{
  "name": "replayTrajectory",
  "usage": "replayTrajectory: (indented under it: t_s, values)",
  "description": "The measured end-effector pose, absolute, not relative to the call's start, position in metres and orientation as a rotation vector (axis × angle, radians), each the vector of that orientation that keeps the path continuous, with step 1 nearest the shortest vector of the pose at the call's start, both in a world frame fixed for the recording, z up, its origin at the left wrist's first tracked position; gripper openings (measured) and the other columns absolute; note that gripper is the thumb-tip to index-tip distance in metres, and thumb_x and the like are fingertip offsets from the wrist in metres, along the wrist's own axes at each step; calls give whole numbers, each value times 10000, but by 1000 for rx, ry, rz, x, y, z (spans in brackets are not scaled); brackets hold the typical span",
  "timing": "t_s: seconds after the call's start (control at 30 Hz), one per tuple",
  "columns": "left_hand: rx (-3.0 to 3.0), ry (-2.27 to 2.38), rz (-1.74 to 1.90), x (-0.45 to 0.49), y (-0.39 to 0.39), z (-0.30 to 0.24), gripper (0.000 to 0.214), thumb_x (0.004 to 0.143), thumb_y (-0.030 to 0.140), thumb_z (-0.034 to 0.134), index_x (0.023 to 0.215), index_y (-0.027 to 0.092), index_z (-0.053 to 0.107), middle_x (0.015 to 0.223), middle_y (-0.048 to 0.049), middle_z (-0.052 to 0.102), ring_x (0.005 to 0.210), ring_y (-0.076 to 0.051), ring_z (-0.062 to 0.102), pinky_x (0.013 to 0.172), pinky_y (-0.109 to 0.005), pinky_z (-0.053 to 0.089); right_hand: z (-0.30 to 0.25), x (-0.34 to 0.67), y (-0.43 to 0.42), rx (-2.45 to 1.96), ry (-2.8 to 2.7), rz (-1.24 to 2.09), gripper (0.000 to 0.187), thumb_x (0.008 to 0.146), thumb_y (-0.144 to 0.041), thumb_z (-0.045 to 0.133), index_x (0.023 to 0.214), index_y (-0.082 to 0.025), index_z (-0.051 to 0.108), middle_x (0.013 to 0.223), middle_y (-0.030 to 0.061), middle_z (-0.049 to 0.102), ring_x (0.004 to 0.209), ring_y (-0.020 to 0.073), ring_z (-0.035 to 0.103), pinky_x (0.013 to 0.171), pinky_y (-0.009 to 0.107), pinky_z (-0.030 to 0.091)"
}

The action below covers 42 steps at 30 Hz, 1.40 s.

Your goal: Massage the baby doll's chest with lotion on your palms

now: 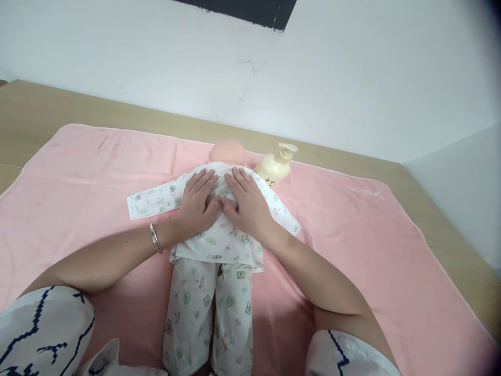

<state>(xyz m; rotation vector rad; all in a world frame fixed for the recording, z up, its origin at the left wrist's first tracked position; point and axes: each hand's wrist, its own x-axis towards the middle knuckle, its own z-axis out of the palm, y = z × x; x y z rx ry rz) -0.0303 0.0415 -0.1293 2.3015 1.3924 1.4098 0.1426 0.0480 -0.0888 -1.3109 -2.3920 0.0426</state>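
Observation:
A baby doll (228, 151) lies on a pink blanket (78, 177), its bald head pointing away from me. It wears a white patterned top (219, 240) and matching trousers (195, 308). My left hand (198, 201) lies flat on the doll's upper body, fingers stretched out and apart. My right hand (246, 201) lies flat beside it, fingers spread, thumbs nearly touching. Neither hand holds anything. A silver bangle (155, 238) circles my left wrist.
A cream pump bottle (276, 164) stands just right of the doll's head, close to my right fingertips. The blanket covers a wooden surface (35, 109) that meets a white wall (313, 68) at the back. My patterned sleeves show at the bottom.

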Motion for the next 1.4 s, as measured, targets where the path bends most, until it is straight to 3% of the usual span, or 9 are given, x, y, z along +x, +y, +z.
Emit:
replayTrajectory:
  t_s: [0.17,0.33,0.5,0.63,0.77,1.0,1.2,1.3,1.4]
  values:
    - [2315,1381,1393,-30,41,-129,480,885,189,462,1363,181,508,1434,-125,540,1402,-266,432,1189,-542,349,-92,142,48,-1333,-2366,69,589,921,-336,443,1448,-74,422,1563,200,366,1483,345,291,1195,585,281]
    - [2353,1408,1506,-30,36,-124,508,889,220,486,1393,194,430,1512,-152,399,1425,-297,368,1157,-548,364,-98,142,38,-1345,-2246,-98,540,933,-370,471,1395,-91,499,1554,212,376,1478,375,291,1114,566,413]
    - [2377,1402,1441,-29,35,-118,375,874,221,491,1239,176,567,1234,-124,604,1187,-262,552,1063,-499,459,-101,141,35,-1398,-2234,-140,558,950,-394,460,1400,-66,494,1471,243,483,1410,368,419,1074,539,466]
    - [2401,1439,1384,-29,37,-120,416,876,218,471,1279,160,557,1313,-132,582,1260,-277,521,1111,-514,421,-97,142,42,-1336,-2344,-66,598,936,-347,445,1452,-46,415,1540,249,379,1466,375,314,1160,597,339]
    - [2439,1378,1433,-29,40,-124,416,881,191,454,1278,158,573,1347,-136,581,1314,-276,493,1130,-506,404,-93,144,48,-1298,-2417,-82,591,935,-329,444,1453,-45,420,1540,260,369,1461,387,317,1169,589,326]
    - [2482,1333,1519,-29,41,-125,321,851,178,497,1128,198,658,1202,-84,678,1204,-249,581,1049,-475,487,-88,138,31,-1329,-2399,-194,481,976,-302,412,1364,-51,546,1435,230,530,1365,342,488,1079,479,487]
    - [2497,1246,1632,-28,36,-118,208,844,167,497,970,193,660,968,-79,672,964,-217,608,879,-417,540,-73,140,19,-1346,-2416,-152,440,976,-304,423,1289,-66,620,1367,200,603,1327,324,537,1053,450,522]
    - [2455,1365,1521,-27,34,-115,254,873,209,495,1077,163,639,1065,-116,630,1022,-240,574,935,-450,503,-64,152,39,-1383,-2459,89,473,970,-368,439,1352,-124,576,1442,147,548,1379,294,484,1088,462,498]
    - [2422,1442,1385,-27,36,-116,348,902,238,474,1215,133,582,1281,-166,558,1242,-294,494,1086,-516,407,-66,157,57,-1359,-2504,218,589,972,-392,423,1448,-46,446,1526,180,433,1446,300,381,1191,483,370]
